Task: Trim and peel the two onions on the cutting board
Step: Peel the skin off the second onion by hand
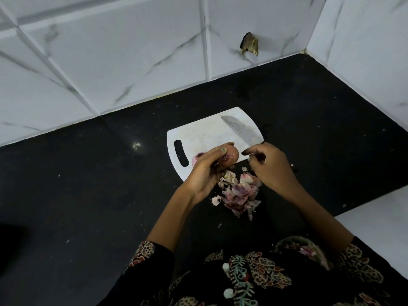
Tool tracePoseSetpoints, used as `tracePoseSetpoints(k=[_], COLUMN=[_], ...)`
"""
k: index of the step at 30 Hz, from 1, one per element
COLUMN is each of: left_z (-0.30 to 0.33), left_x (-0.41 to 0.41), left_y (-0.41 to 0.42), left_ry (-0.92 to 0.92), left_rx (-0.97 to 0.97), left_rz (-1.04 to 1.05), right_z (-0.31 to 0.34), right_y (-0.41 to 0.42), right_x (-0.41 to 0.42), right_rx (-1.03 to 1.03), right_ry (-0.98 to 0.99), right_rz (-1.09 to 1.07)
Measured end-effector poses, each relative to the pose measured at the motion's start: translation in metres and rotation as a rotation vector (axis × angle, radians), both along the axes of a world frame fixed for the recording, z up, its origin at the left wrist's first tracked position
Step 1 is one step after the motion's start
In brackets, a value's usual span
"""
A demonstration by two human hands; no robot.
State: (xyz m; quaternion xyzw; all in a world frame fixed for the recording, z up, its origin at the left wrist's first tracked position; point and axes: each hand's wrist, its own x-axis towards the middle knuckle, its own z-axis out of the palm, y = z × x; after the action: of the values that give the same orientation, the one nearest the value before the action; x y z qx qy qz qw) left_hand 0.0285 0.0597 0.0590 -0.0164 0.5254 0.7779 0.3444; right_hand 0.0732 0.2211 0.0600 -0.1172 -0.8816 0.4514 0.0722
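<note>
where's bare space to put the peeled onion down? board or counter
Board: bare white patch between the handle slot and the knife, along the far edge of the cutting board. Counter: wide bare black stretch left of the board. Crowded: near edge, where the left hand grips an onion, another onion beside it, peel pile below.

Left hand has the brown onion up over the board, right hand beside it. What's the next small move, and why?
Probably pinch a loose edge of brown skin with the right hand and pull it off. The onion in the left hand still shows brown skin, and the knife lies idle on the cutting board.
</note>
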Motion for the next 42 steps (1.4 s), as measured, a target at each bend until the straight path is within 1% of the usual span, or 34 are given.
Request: tracePoseSetpoints(k=[4, 6, 10, 14, 19, 23, 27, 30, 33, 38, 42], left_z=[0.001, 0.000, -0.003, -0.005, -0.004, -0.002, -0.002, -0.001, -0.003, -0.005, -0.005], left_x=[0.000, 0.000, 0.000, -0.003, -0.006, -0.007, -0.008, -0.007, -0.006, -0.007, -0.006], left_y=[0.000, 0.000, -0.001, -0.002, -0.004, -0.003, -0.004, -0.004, -0.003, -0.002, -0.001], left_ry=[0.008, 0.030, 0.058, 0.080, 0.095, 0.092, 0.099, 0.107, 0.110, 0.098, 0.111], left_rx=[-0.031, -0.041, -0.036, -0.066, -0.064, -0.053, -0.057, -0.061, -0.073, -0.087, -0.092], left_rz=[0.011, 0.008, -0.011, -0.038, -0.055, -0.050, -0.029, -0.033, -0.035, 0.021, 0.007], right_z=[0.016, 0.019, 0.018, 0.021, 0.030, 0.029, 0.020, 0.012, 0.012, 0.017, 0.007], right_y=[-0.007, -0.010, -0.010, -0.006, -0.002, -0.002, -0.010, -0.015, -0.011, -0.008, -0.012], right_x=[-0.002, -0.003, -0.004, -0.005, -0.010, -0.012, -0.013, -0.013, -0.012, -0.006, -0.003], right_rx=[-0.128, -0.168, -0.204, -0.210, -0.148, -0.128, -0.054, 0.025, -0.022, -0.189, -0.129], right_ry=[0.082, 0.081, 0.064, -0.010, -0.028, -0.012, 0.086, 0.153, 0.149, 0.093, 0.143], right_rz=[0.100, 0.139, 0.138, 0.175, 0.261, 0.261, 0.211, 0.124, 0.097, 0.206, 0.145])
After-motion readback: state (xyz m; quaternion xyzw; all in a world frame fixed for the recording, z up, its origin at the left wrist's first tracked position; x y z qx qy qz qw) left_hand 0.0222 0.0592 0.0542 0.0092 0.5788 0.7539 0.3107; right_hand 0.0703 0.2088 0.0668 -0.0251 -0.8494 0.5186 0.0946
